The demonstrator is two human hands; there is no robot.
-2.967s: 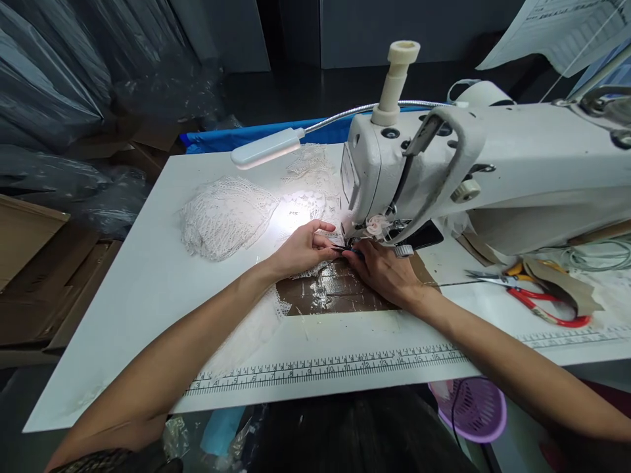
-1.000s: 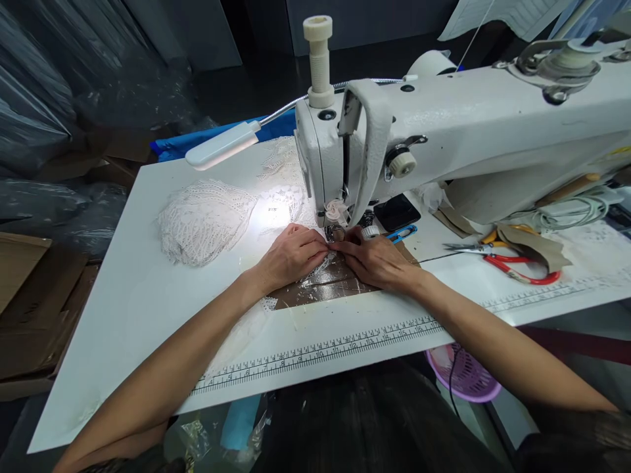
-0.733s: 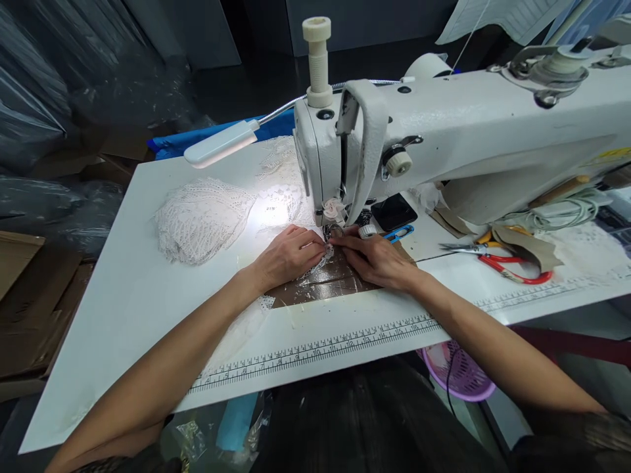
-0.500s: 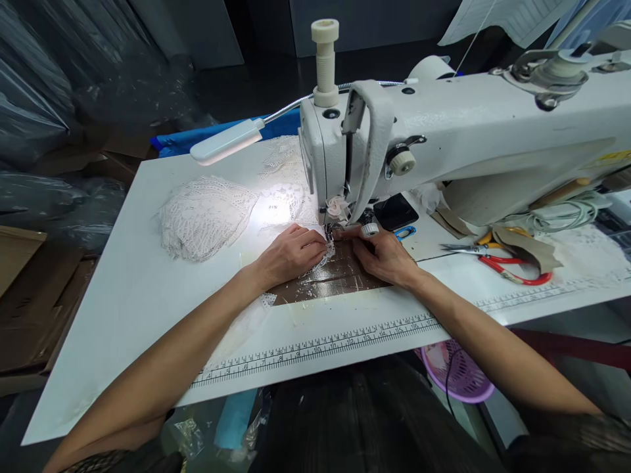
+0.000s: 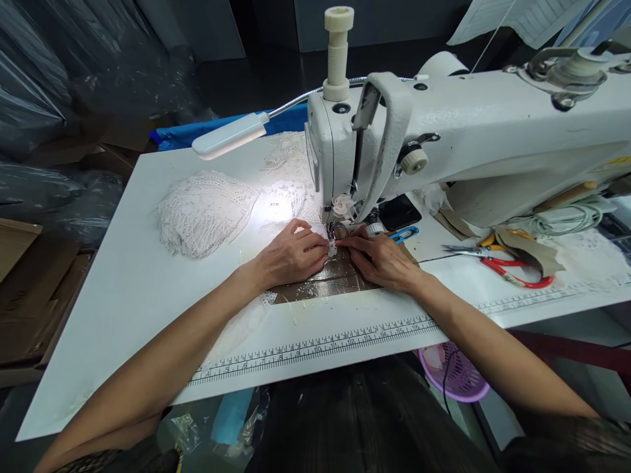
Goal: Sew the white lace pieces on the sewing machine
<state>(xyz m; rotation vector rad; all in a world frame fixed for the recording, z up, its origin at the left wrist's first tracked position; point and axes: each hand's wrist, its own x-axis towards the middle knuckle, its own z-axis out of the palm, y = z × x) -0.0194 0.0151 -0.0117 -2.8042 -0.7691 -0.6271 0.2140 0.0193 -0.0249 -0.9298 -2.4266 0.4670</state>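
My left hand is closed on the edge of the white lace, just left of the needle of the white sewing machine. From the right, my right hand pinches the same lace between thumb and forefinger, close to the presser foot. Both hands rest over a brown, shiny plate dotted with scraps. More lace lies under and left of the machine head, beside a fanned lace bundle. A lit lamp shines on it.
Right of my hands lie blue-handled scissors, a black phone, red-handled scissors and brown paper pieces. A printed ruler runs along the table's front edge. A purple basket stands below.
My right hand has shifted slightly left, and its fingertips are now at the lace in front of the presser foot. The camera view has moved a little.
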